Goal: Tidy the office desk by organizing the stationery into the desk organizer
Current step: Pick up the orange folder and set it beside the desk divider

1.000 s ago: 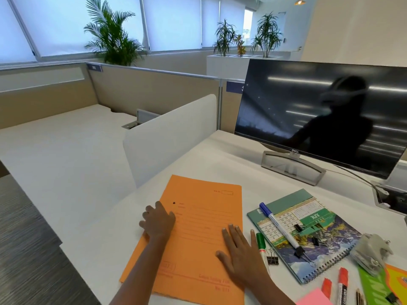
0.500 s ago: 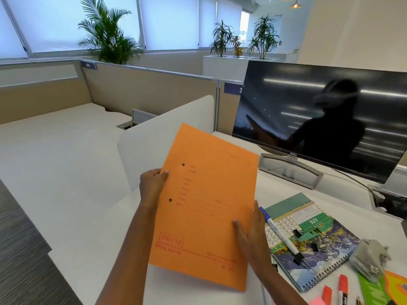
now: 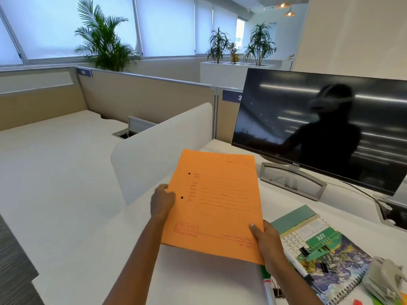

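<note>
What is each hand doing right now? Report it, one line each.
Left hand: grip closed on the orange folder, at its left edge.
Right hand: grip closed on the same folder, at its lower right corner.

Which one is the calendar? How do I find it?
Find the big black monitor on the desk. In front of it, right of the orange folder, lies the calendar. It alone has a spiral edge and a green cover with numbers.

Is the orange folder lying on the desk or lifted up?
Lifted up. The left hand and right hand hold the folder tilted above the desk.
</note>
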Motion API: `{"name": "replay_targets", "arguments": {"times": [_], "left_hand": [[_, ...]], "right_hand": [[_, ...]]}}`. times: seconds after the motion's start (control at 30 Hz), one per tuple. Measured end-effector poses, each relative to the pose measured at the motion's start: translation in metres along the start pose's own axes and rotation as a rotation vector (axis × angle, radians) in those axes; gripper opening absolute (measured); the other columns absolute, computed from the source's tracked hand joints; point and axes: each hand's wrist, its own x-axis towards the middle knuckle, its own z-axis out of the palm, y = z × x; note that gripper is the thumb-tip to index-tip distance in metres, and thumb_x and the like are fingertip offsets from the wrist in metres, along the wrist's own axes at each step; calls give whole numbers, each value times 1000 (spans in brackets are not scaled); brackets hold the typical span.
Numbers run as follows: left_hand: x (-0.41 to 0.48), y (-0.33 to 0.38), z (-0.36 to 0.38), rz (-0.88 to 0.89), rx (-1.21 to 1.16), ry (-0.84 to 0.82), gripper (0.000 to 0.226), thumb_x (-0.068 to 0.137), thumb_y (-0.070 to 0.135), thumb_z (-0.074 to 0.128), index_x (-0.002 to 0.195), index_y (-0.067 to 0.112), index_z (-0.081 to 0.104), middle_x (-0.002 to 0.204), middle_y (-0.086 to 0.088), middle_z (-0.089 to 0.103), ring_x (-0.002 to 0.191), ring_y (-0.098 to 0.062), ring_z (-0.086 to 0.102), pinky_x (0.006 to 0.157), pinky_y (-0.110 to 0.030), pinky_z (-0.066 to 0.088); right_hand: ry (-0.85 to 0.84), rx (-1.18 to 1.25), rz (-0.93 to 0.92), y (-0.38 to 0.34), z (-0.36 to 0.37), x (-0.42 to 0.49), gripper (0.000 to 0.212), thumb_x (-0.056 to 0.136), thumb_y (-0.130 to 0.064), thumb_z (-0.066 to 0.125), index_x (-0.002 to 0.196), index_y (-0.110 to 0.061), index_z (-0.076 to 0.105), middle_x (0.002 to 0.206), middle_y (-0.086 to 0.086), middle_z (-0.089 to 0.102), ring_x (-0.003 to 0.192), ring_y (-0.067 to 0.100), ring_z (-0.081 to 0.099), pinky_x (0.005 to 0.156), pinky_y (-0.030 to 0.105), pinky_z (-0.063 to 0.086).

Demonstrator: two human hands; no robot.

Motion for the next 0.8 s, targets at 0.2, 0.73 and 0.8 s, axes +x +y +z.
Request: {"name": "replay_targets", "arguments": {"times": [0.2,0.73,0.8], "left_hand": [[15,-39,16,-65,252,-89,40,86,4,46,126,7,51,131,-15,53,116,-30,53,94,-35,43],[82,-61,20,28,387,240,43,90,-9,33,128,5,49,118,-27,48,111,-40,47,89,-44,45],[88,-66,19,52,350,251,47,88,-13,32,128,3,49,121,-27,46,114,-40,44,93,-44,42]], "right_hand": [[165,9,85,2,25,37,28,94,-8,47,120,0,51,116,23,60,102,39,57,92,52,46],[-65,-295,106,-7,98,85,52,85,-17,63,127,-4,35,129,17,48,117,33,49,99,45,42],[-80,-436,54,-4,103,84,71,82,-24,67,136,-4,25,133,15,38,121,32,45,97,40,43]]}}
